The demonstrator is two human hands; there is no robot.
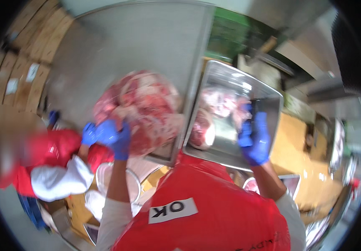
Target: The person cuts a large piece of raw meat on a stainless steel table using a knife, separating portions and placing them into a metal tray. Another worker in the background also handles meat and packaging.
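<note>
A large raw cut of meat (151, 108), red with white fat, lies on the steel table at its near edge. My left hand (120, 140), in a blue glove, grips its left edge, with the flesh between thumb and fingers; motion blurs the fingertips. To the right is a deep steel tray (226, 157) holding several smaller pieces of meat (201, 129). Over the tray's right side, my blue-gloved right hand (256, 140) is closed around a dark, narrow tool (254, 109), whose kind I cannot make out. One piece of meat is close to those fingers.
At left, a co-worker in a red apron (63, 146) has a blue-gloved hand (89, 134) close beside my left hand. The steel table (134, 37) extends away. Stacked cardboard boxes (21, 79) stand far left, a green crate (228, 33) beyond the tray, and a white bucket (135, 184) below.
</note>
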